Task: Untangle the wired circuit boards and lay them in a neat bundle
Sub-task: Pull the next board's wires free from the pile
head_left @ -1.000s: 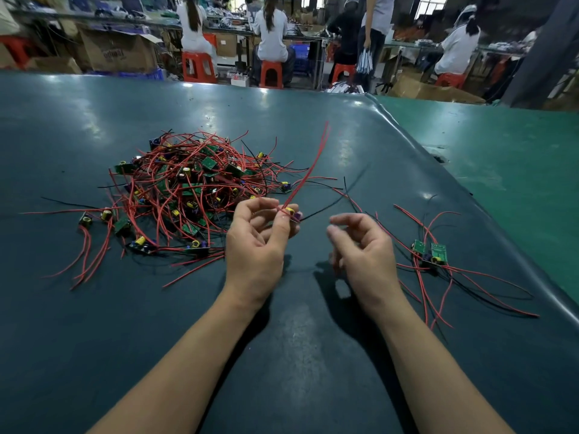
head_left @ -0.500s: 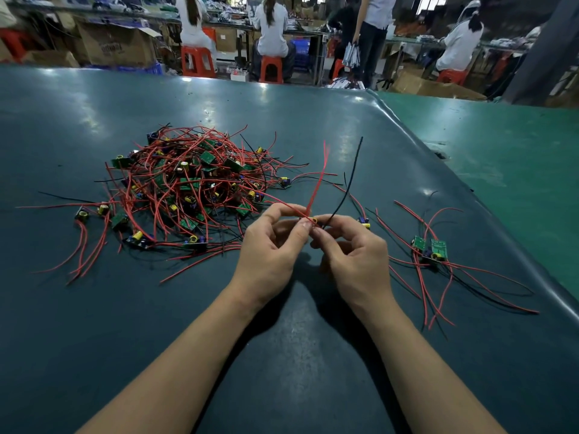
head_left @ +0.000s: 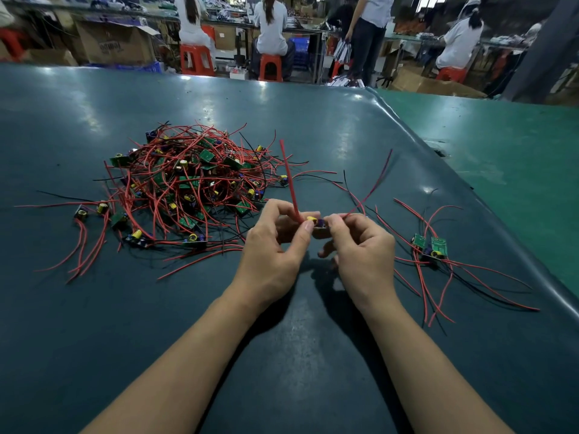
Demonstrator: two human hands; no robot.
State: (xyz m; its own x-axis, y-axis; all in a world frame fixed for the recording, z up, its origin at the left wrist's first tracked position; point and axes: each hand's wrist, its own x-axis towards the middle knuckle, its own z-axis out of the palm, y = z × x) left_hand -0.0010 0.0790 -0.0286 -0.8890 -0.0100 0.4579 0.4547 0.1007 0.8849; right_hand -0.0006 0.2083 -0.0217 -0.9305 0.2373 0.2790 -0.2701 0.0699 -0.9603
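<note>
A tangled pile of small green circuit boards with red and black wires point(head_left: 191, 183) lies on the table's left half. Between my hands, just above the table, is one small board with a yellow capacitor point(head_left: 316, 223). My left hand point(head_left: 275, 242) pinches that board's red wires, which stand upright. My right hand point(head_left: 360, 245) pinches the board's other side, where a red and a black wire fan up to the right. A small laid-out bundle of boards point(head_left: 430, 245) rests to the right, its wires trailing toward me.
The dark teal table mat point(head_left: 282, 355) ends in a raised edge on the right, beside a lighter green surface point(head_left: 507, 158). Beyond the far edge, several people sit on red stools at benches, with cardboard boxes nearby.
My hands have met over one board. The red wires in my left hand now stand straight up. My right hand has taken wires that now spread out to the right.
</note>
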